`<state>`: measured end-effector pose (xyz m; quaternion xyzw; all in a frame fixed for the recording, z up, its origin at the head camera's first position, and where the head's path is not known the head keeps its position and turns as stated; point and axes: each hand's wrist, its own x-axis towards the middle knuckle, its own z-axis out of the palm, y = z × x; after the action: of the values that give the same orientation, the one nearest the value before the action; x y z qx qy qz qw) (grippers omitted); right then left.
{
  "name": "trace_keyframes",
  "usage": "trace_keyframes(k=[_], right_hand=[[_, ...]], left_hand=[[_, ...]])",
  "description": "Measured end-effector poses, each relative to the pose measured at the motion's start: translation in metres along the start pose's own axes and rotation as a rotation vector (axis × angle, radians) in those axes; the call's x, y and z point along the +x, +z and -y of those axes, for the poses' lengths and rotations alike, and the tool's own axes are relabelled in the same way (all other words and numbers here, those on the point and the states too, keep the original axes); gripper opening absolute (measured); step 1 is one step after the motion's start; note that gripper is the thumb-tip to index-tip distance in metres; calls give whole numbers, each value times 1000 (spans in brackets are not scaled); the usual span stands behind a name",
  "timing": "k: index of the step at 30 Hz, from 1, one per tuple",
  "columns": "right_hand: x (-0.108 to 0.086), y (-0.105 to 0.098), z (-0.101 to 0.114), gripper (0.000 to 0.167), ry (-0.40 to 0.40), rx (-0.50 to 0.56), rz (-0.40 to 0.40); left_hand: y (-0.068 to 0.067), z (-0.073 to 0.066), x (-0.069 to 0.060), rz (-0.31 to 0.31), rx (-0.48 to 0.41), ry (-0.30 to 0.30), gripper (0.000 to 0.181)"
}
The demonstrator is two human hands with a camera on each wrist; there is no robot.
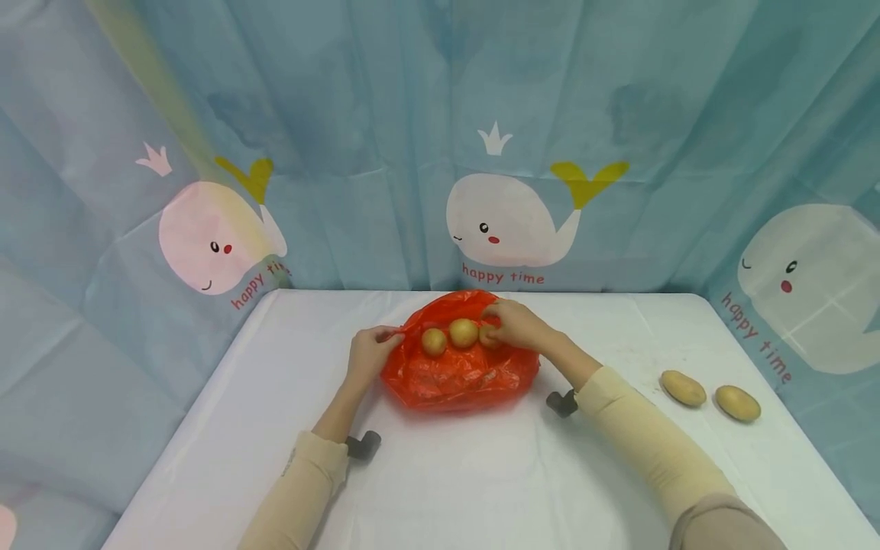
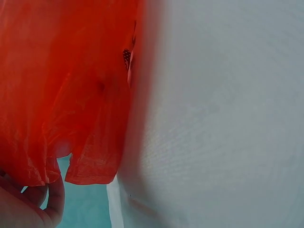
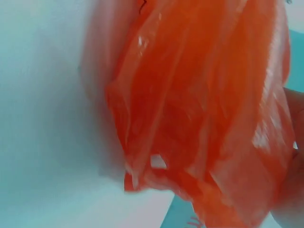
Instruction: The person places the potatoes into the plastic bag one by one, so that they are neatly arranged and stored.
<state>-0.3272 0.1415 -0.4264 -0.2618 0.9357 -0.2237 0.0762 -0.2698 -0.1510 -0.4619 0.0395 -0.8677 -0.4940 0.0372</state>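
Observation:
A red plastic bag (image 1: 454,386) lies spread on the white table with its mouth turned up. Two potatoes, one on the left (image 1: 434,341) and one in the middle (image 1: 464,333), sit inside it. My left hand (image 1: 370,355) pinches the bag's left rim between thumb and fingers; the left wrist view shows the red plastic (image 2: 85,109) hanging from those fingers. At the bag's right side, my right hand (image 1: 521,325) grips a third potato (image 1: 487,337), partly hidden by the fingers. In the right wrist view, the bag (image 3: 190,109) covers most of that hand.
Two more potatoes, a nearer one (image 1: 738,402) and one to its left (image 1: 684,388), lie on the right part of the white table (image 1: 454,481). Behind the table hangs a blue curtain (image 1: 371,221) printed with whales. Dark wrist devices (image 1: 364,446) stick out beside both forearms.

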Motion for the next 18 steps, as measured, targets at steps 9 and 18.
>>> trace_keyframes(k=[9, 18], right_hand=[[-23, -14, -15, 35, 2, 166, -102], [-52, -33, -30, 34, 1, 160, -235]], left_hand=[[1, 1, -2, -10, -3, 20, 27], [0, -2, -3, -7, -1, 3, 28]])
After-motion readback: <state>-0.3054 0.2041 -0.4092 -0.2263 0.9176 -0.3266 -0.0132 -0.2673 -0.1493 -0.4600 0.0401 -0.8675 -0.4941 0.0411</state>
